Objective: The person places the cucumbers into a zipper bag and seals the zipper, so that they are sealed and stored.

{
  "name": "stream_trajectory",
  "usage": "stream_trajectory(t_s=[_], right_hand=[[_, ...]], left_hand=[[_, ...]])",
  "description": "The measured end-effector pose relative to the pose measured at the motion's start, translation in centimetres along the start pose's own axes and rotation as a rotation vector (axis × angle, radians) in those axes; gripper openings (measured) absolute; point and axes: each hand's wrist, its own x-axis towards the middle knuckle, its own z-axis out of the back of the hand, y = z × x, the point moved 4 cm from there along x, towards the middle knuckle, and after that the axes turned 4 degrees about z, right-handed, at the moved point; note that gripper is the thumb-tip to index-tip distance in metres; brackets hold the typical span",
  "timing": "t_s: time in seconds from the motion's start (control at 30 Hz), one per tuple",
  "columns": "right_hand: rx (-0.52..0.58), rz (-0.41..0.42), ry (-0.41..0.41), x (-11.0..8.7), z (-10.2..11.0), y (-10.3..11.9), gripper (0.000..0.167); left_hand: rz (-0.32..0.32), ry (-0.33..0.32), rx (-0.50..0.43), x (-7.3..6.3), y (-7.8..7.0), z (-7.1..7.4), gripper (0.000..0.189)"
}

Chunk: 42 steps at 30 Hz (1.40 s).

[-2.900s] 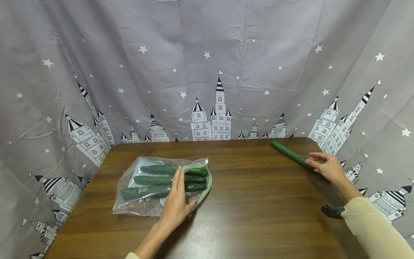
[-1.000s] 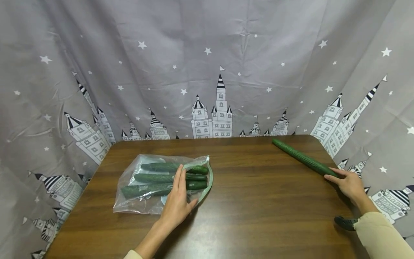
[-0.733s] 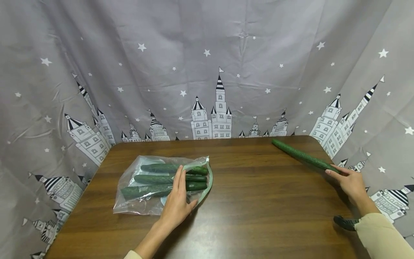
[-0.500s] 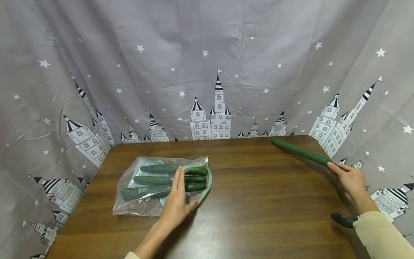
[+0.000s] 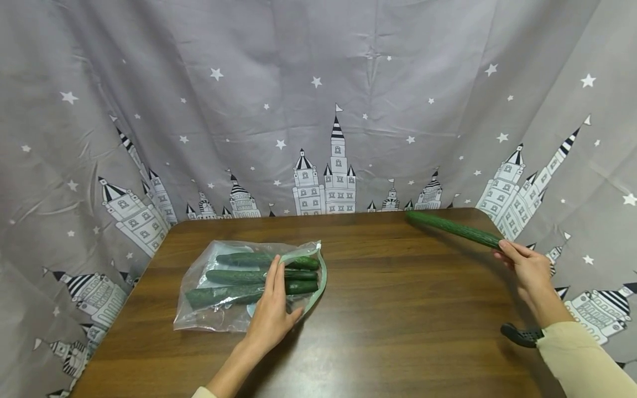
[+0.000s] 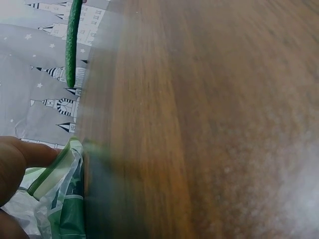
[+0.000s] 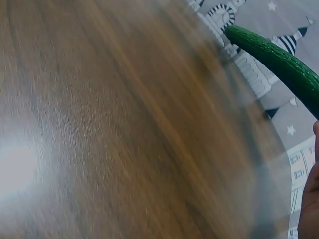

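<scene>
A long green cucumber (image 5: 453, 227) extends up and left from my right hand (image 5: 531, 276), which grips its near end between thumb and fingers. It is lifted over the back right of the table, its shadow showing below it in the right wrist view. On the left lies a clear zip bag (image 5: 209, 319) with a green-edged mouth facing right. Inside are 3 cucumbers (image 5: 234, 276) side by side. My left hand (image 5: 271, 318) rests on the bag near its mouth, fingers straight and thumb spread aside, partly hiding the cucumbers.
The brown wooden table (image 5: 378, 320) reaches back to a grey curtain (image 5: 388, 110) with castles and stars, which also hangs along both sides. A black strap (image 5: 520, 335) sticks out at my right wrist beside the sleeve (image 5: 579, 354).
My right hand slid to the cucumber's near end, took hold and raised it from the table. The cucumber's far tip has shifted left. My left hand and the bag have stayed in place.
</scene>
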Motion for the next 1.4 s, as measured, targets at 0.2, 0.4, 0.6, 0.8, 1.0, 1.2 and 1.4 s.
stream_trajectory(t_s=[0.2, 0.4, 0.6, 0.8, 1.0, 1.2, 1.4], right_hand=[[0.074, 0.024, 0.061, -0.2, -1.7, 0.2, 0.018], [0.06, 0.038, 0.134, -0.4, -3.4, 0.5, 0.018], [0.066, 0.016, 0.183, -0.7, -5.2, 0.4, 0.022], [0.05, 0.019, 0.238, -1.3, -6.7, 0.3, 0.023], [0.018, 0.007, 0.281, -1.8, -7.6, -0.1, 0.023], [-0.004, -0.011, 0.318, -2.1, -8.2, -0.7, 0.024], [-0.017, 0.001, 0.374, -2.5, -9.1, -1.0, 0.027]], left_hand=[[-0.012, -0.005, 0.0, 0.2, 0.0, 0.1, 0.124], [0.003, 0.008, -0.002, 0.3, 0.0, 0.2, 0.123], [0.024, 0.023, -0.002, 0.3, 0.0, 0.2, 0.123], [0.03, 0.025, -0.005, 0.2, 0.0, 0.1, 0.124], [0.021, 0.018, -0.001, 0.1, 0.0, 0.0, 0.123], [0.023, 0.014, -0.004, -0.1, 0.1, 0.0, 0.123], [0.034, 0.008, -0.016, -0.1, 0.1, 0.0, 0.126]])
